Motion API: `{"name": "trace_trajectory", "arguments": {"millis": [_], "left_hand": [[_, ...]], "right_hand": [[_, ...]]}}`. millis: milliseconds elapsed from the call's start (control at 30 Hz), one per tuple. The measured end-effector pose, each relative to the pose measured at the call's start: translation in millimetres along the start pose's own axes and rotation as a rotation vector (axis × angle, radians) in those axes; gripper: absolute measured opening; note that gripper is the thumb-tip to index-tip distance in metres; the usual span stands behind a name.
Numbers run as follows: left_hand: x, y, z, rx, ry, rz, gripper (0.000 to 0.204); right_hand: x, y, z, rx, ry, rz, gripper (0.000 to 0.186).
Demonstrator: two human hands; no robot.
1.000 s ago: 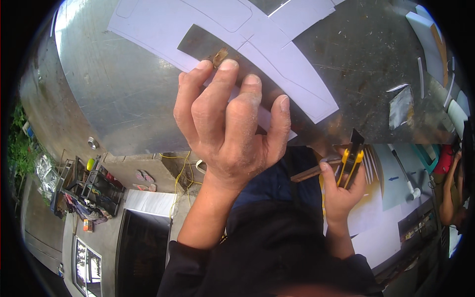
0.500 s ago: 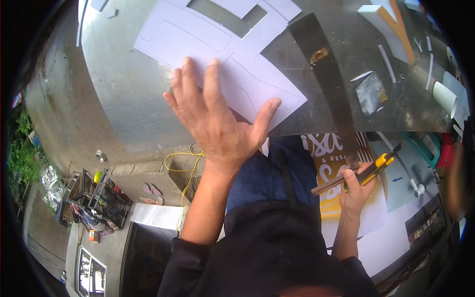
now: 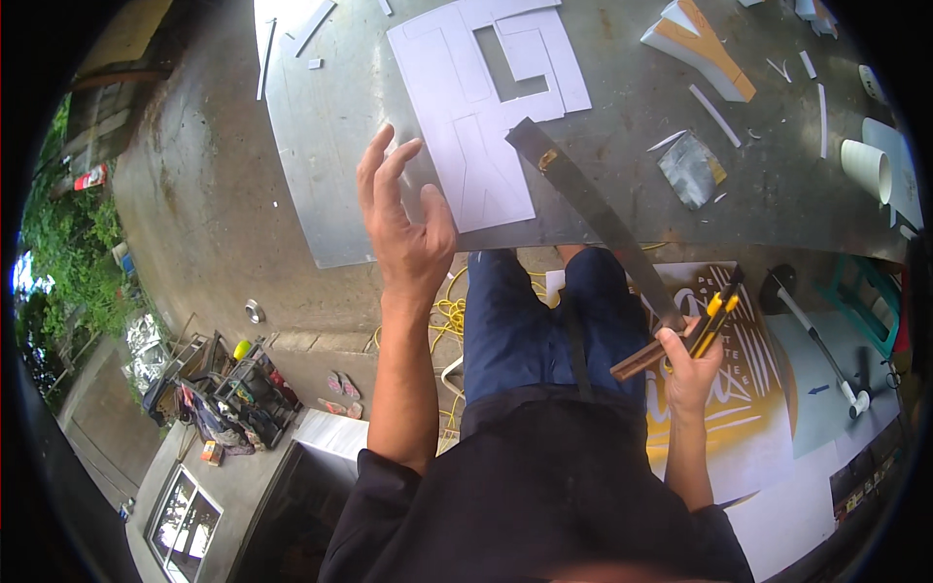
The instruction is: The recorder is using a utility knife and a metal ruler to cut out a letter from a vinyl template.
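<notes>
right hand (image 3: 692, 374) grips square (image 3: 607, 219) and cutter (image 3: 717, 313)

the right hand's fingers are closed around both tools, below the table's (image 3: 335, 165) near edge. the square's blade reaches up over the table, its far end at the right edge of the white sheet (image 3: 476, 146), which lies flat there. the left hand (image 3: 413, 228) is empty, fingers apart and slightly bent, by the sheet's left edge; whether it touches, i cannot tell.

Worktop (image 3: 330, 199): bare lane left of white sheet (image 3: 457, 97), narrowed near front edge by left hand (image 3: 408, 228) | Right of sheet: try square (image 3: 603, 219) slants across front edge, barring direct passage | Between square and silver packet (image 3: 692, 170): open gap | Beyond packet: Y-shaped block (image 3: 702, 49), loose strip (image 3: 714, 115) obstruct
</notes>
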State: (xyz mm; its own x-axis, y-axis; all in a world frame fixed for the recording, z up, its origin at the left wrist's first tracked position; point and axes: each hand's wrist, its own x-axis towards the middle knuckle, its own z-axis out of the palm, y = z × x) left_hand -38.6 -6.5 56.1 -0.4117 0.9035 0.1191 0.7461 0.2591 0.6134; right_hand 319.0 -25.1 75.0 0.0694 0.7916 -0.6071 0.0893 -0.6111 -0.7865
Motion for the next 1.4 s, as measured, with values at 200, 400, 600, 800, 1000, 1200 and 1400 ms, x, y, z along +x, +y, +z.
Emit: {"name": "trace_trajectory", "arguments": {"millis": [200, 400, 600, 800, 1000, 1200, 1400], "left_hand": [[-31, -7, 11, -0.078, 0.068, 0.040, 0.065], [-33, -14, 36, 0.028, -0.019, 0.139, 0.089], [-26, -19, 21, 0.208, -0.243, 0.111, 0.091], [-23, -17, 26, 0.014, -0.051, 0.246, 0.090], [-27, -18, 43, 0.055, -0.068, 0.211, 0.067], [-17, -16, 31, -0.019, -0.148, 0.168, 0.070], [-19, -20, 31, 0.031, -0.126, 0.184, 0.072]], "right_hand": [[-27, 18, 45, -0.033, -0.092, 0.051, 0.024], [-38, 45, 84, 0.037, 0.022, 0.066, 0.021], [-47, 59, 99, 0.050, 0.096, 0.052, 0.023], [-57, 68, 95, 0.067, 0.103, 0.039, 0.036], [-53, 59, 87, 0.007, 0.121, 0.040, 0.036], [-59, 65, 90, -0.008, 0.077, 0.036, 0.037], [-60, 66, 109, 0.091, 0.105, 0.022, 0.032]]}}
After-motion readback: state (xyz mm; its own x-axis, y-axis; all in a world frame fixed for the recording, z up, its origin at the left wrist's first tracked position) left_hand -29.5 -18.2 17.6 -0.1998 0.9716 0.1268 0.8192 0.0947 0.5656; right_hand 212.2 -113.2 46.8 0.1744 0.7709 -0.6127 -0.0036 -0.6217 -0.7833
